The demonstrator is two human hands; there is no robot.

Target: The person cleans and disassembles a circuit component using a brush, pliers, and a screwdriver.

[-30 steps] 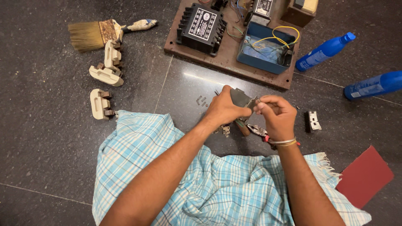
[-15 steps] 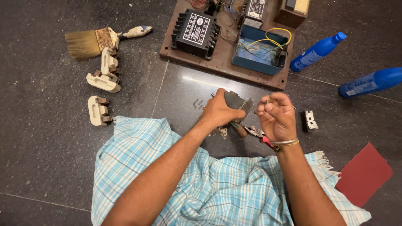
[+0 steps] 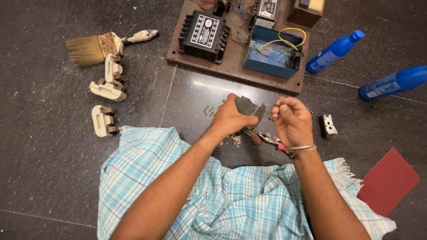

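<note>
My left hand (image 3: 231, 118) grips a small dark grey electrical part (image 3: 249, 108) just above the dark stone floor. My right hand (image 3: 291, 120) is beside it, a little apart, with its fingers curled shut; a tiny piece may be pinched at the fingertips, but I cannot make it out. Pliers with a red grip (image 3: 272, 139) lie on the floor under my right wrist. Small metal bits (image 3: 232, 141) lie under my left hand. My lap is covered by a blue checked cloth (image 3: 231, 200).
A brown board (image 3: 231, 73) carries a black block (image 3: 203, 36) and a blue open box with yellow wire (image 3: 272, 55). Two blue bottles (image 3: 334, 51) (image 3: 393, 82) lie right. A brush (image 3: 95, 46) and cream fuse holders (image 3: 106, 89) lie left. A red sheet (image 3: 389, 182) lies lower right.
My right hand has drawn away from the grey part to the right and closed; it was touching the part before. The left hand keeps its hold.
</note>
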